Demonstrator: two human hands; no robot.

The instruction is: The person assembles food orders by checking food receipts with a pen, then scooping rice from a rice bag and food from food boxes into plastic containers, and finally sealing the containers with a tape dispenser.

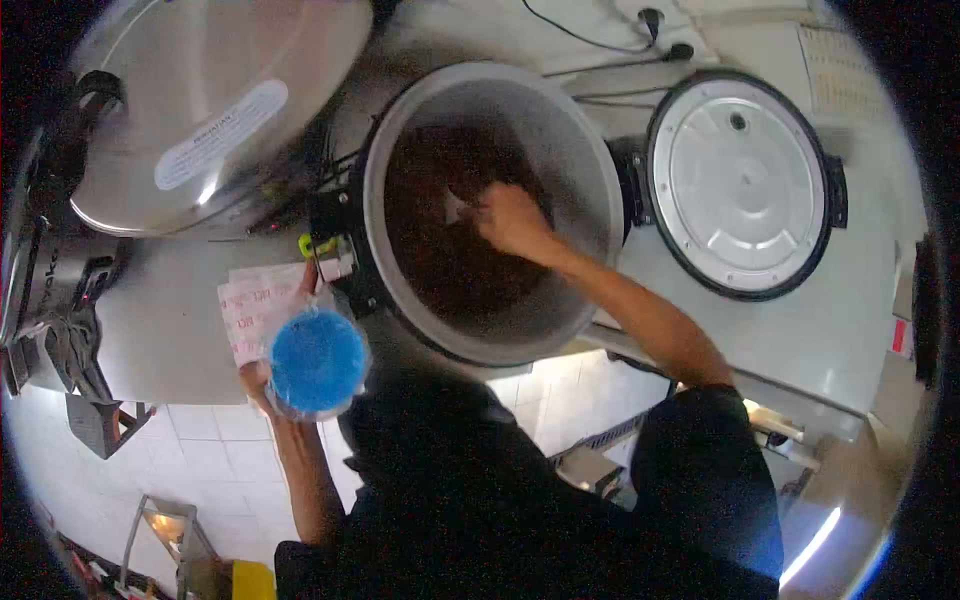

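A large round pot (590, 170) stands open in the middle, with dark brown contents (440, 270) at its bottom. My right hand (515, 222) reaches into it, fingers closed round a small pale utensil (456, 207) that touches or hangs just over the contents. Left of the pot, my left hand (257, 385) holds a round blue container (318, 360) wrapped in clear plastic. Beneath and behind that container lies a white paper or packet (243, 318) with red print; whether my left hand touches it is unclear.
The pot's round lid (745, 185) hangs open on its hinge at the right, over the counter (800, 345). Another large metal cooker (220, 80) with a label stands at the upper left. Black cables run behind the pot. Tiled floor (205, 450) shows below.
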